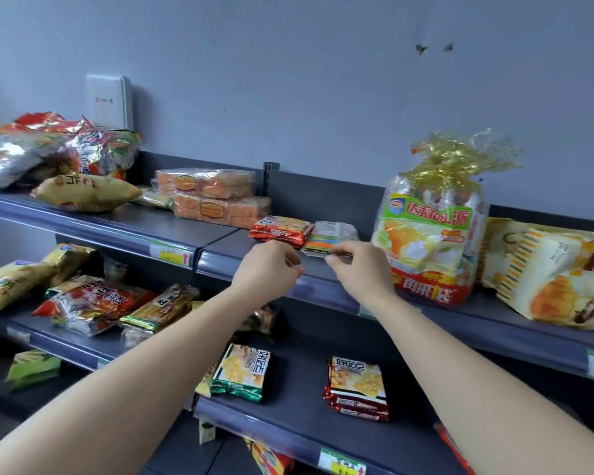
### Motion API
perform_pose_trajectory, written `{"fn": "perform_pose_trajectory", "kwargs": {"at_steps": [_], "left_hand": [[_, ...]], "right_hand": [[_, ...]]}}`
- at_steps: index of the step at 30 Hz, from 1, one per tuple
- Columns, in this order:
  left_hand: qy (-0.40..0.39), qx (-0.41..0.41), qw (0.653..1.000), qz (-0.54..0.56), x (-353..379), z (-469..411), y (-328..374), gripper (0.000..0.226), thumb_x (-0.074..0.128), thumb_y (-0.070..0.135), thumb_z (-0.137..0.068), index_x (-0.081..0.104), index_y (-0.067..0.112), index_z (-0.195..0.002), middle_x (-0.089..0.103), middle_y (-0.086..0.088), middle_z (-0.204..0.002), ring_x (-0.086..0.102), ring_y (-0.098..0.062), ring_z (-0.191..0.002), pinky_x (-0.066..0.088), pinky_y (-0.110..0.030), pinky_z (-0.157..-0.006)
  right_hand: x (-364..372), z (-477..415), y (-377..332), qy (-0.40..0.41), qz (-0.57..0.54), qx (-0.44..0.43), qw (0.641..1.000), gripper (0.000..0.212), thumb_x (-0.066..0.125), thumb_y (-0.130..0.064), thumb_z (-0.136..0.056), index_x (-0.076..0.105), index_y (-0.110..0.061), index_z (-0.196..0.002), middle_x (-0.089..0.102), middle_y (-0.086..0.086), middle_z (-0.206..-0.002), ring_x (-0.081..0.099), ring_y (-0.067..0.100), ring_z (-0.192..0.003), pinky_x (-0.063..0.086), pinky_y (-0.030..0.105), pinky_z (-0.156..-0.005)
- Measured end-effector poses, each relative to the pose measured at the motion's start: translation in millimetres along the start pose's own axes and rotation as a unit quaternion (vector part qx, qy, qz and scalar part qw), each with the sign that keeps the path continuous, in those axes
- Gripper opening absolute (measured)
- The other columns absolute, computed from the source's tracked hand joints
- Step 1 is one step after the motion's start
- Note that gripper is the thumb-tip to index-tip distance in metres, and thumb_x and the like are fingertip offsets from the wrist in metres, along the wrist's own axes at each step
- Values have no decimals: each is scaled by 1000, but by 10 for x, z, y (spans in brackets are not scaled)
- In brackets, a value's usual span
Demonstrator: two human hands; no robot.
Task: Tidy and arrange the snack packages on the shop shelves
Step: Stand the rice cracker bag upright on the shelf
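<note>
**Pale flat packet pinched at the front of the top shelf**

Pale, with green and orange bands, one flat packet (330, 238) lies near the front edge of the top shelf (172, 225). The right hand (359, 267) pinches its clear near edge between thumb and forefinger. The left hand (271, 265) hangs just left of that grip with its fingers curled; whether it touches the packet's near corner or holds anything, I cannot tell. Both forearms reach up from below.

Touching the packet on the left of the grip lies one red packet (281, 230). Further left and a little beyond it, two clear packs of orange cakes (213, 197) sit stacked one on the other. Left again lies one golden bag (86, 194), and behind it a loose heap of foil bags (48, 149) too jumbled to count.

Just right of the grip stands one tall pie bag (429, 241), upright and tied with a gold ribbon. One cream pastry bag (549, 273) lies beyond that, further right.

Below the grip, on the lower shelf (299, 418), lie one green-trimmed packet (242, 371) and, well apart to its right, a small stack of red-trimmed packets (356, 389) whose number is unclear. Down to the left, the middle shelf carries several mixed bags (93, 303).

High to the left of the grip, one white box (110, 101) is fixed to the grey wall.
</note>
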State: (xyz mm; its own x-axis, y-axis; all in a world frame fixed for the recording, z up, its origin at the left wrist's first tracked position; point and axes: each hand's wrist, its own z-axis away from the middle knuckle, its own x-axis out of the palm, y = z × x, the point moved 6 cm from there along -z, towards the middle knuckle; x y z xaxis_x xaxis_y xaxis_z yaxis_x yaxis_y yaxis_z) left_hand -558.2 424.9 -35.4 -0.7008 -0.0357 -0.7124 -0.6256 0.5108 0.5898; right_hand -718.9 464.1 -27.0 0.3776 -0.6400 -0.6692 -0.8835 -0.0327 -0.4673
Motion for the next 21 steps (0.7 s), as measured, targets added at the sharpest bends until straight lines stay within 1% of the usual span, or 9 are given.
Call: {"fn": "perform_pose_trajectory", "kwargs": {"at_steps": [4,6,8,11,14,16,17,19,21], "left_hand": [[-7,7,1000,-7,-31,-248,-155,22,64,28,-90,71,19,-108,71,3,-106,63,-14,-99,51,-31,-88],[-8,9,1000,-9,-14,-378,-217,21,63,29,-90,71,20,-107,71,4,-105,63,-14,-98,52,-30,-87],[-6,10,1000,-5,3,-505,-276,20,63,29,-90,72,20,-106,71,4,-105,63,-14,-98,52,-32,-88],[-8,9,1000,-9,35,-671,-348,19,62,28,-91,72,19,-105,71,4,-104,63,-14,-97,53,-34,-88],[2,9,1000,-11,46,-824,-427,18,62,27,-91,73,19,-103,71,4,-103,63,-15,-97,52,-33,-87],[9,13,1000,-8,45,-914,-468,18,62,27,-91,73,19,-103,71,3,-102,63,-15,-95,52,-32,-86],[11,16,1000,-7,37,-955,-483,18,62,27,-91,73,18,-103,71,2,-102,63,-15,-95,52,-31,-85],[15,22,1000,-7,10,-1047,-506,19,62,27,-91,73,18,-104,71,2,-104,63,-16,-97,52,-31,-86],[22,29,999,0,-16,-1144,-540,23,63,28,-90,71,19,-110,70,2,-109,62,-16,-100,51,-31,-88]], "right_hand": [[319,-299,-21,-88,67,42,993,43,65,-32,-88,60,-20,-128,61,3,-130,56,24,-117,46,33,-92],[479,-457,41,-118,110,51,986,46,63,-24,-88,55,-21,-133,57,6,-134,53,28,-121,45,34,-93],[620,-611,111,-133,172,50,975,46,56,-14,-86,54,-21,-132,56,8,-133,52,30,-120,44,33,-90],[774,-834,217,-144,250,48,956,40,54,-15,-87,53,-19,-127,54,8,-131,49,29,-121,44,34,-92],[904,-1034,225,-148,347,-11,926,28,53,-11,-90,58,-15,-117,60,8,-121,55,28,-113,45,33,-84],[945,-1126,192,-116,391,-57,911,30,53,-2,-85,61,-15,-111,64,7,-111,60,28,-104,45,31,-76],[924,-1170,184,-90,391,-57,914,30,54,-2,-84,62,-16,-109,65,6,-107,61,28,-101,45,31,-73],[788,-1282,132,-15,345,-44,937,22,54,-9,-87,62,-18,-106,66,4,-100,62,29,-95,44,31,-68],[534,-1394,0,87,262,-38,960,13,53,-17,-92,58,-13,-103,65,8,-100,61,32,-91,36,32,-62]]}}
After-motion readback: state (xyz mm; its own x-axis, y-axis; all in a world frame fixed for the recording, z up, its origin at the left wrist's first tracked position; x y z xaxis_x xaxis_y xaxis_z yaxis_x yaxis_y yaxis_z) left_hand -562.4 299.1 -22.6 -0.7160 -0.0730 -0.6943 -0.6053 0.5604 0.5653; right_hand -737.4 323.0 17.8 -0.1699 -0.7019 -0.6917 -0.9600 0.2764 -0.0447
